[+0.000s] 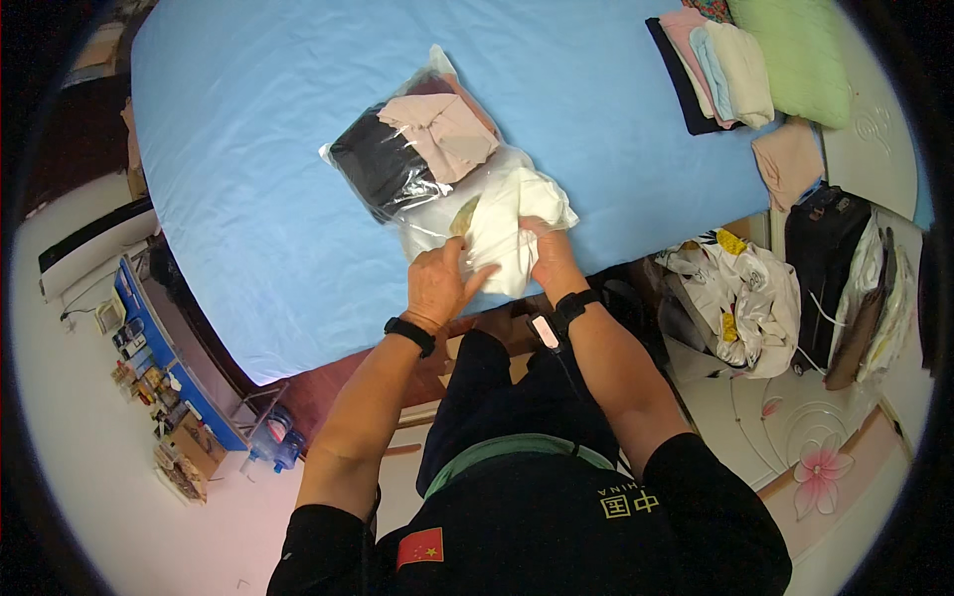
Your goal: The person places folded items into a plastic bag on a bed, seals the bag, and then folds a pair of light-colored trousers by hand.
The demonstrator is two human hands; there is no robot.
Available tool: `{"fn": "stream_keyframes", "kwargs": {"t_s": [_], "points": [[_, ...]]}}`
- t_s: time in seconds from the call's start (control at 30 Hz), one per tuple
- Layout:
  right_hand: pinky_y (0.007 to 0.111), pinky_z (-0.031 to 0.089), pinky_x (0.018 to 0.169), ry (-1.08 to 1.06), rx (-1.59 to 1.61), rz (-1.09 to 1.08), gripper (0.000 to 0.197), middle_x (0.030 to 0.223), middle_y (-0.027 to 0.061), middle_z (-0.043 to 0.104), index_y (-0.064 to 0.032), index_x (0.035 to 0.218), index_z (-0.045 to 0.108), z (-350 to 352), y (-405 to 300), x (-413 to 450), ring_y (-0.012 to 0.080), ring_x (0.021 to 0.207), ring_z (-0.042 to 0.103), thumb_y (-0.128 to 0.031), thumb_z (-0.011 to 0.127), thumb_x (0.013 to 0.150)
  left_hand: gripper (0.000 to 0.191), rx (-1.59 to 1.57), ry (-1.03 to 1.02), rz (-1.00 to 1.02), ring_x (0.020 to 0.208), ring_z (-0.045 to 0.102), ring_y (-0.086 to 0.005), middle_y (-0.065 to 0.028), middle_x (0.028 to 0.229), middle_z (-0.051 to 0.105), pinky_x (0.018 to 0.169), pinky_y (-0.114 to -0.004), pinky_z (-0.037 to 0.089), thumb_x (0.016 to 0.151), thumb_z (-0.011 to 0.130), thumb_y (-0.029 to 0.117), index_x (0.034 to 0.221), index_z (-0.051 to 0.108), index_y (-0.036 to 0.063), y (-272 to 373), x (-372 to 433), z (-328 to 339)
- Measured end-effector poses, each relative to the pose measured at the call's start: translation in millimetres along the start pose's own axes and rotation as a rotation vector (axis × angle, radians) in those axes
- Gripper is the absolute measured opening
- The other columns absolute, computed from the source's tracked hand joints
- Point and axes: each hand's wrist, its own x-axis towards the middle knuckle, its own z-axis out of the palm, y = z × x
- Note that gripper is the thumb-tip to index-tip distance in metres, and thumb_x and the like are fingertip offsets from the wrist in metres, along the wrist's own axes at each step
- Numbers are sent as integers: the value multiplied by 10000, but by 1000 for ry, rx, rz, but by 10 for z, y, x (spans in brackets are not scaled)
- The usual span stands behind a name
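Observation:
A clear plastic bag [425, 227] lies on the light-blue bed sheet [268, 194]. Inside or under its film are a black folded cloth [376, 160] and a pale pink folded garment [447, 138]. At the bag's near end is a white folded garment [503, 238], partly covered by the film. My right hand [553, 261] grips the right side of this white garment, its fingertips partly hidden. My left hand [438, 287] rests at the left edge of the garment and bag, thumb and index finger spread; whether it pinches the film is unclear.
Folded clothes [715, 74] are stacked at the bed's far right, beside a green pillow [797, 59]. A beige folded cloth [790, 164] lies at the corner. Below stand a white printed bag [753, 298] and a black bag [823, 253]. A blue-edged shelf [179, 357] is left.

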Motion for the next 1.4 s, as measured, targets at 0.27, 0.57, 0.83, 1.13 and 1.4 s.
{"fn": "stream_keyframes", "kwargs": {"t_s": [0.27, 0.57, 0.83, 1.13, 1.4], "points": [[424, 543, 942, 142, -31, -77, 414, 1123, 94, 668, -11, 1228, 619, 78, 201, 56, 265, 1043, 652, 13, 727, 828, 276, 124, 260, -201, 829, 588, -395, -183, 921, 585, 735, -461, 481, 757, 695, -21, 987, 545, 10, -354, -369, 259], [347, 544, 835, 257, 70, -63, 446, 1092, 110, 668, 36, 1222, 626, 235, 277, 573, 242, 991, 645, -43, 776, 809, 229, -262, 128, -240, 773, 580, -399, -190, 873, 554, 676, -442, 483, 737, 672, -92, 885, 532, 14, 137, -438, 132], [389, 514, 880, 449, -563, -198, 660, 1102, 157, 670, 132, 1205, 612, 449, 589, 597, 250, 951, 611, -399, 791, 857, 303, -235, 63, -191, 807, 599, -398, -200, 931, 551, 688, -451, 503, 758, 689, -83, 1001, 532, 7, 188, -467, 124], [364, 501, 978, -146, -1374, -181, 630, 1265, 244, 635, 33, 1360, 541, -210, 115, -276, 362, 1144, 624, -311, 751, 876, 312, -181, -66, -303, 836, 649, -369, -195, 963, 627, 746, -430, 530, 800, 686, -26, 1076, 545, 13, 167, -414, 142], [399, 515, 808, 429, -1407, -975, 306, 1027, 135, 673, -46, 1143, 649, -899, -2770, -486, 299, 906, 637, -211, 733, 900, 479, -56, -132, -287, 953, 612, -361, -194, 1029, 615, 830, -446, 505, 801, 794, 112, 1183, 527, 2, 555, -180, -45]]}}
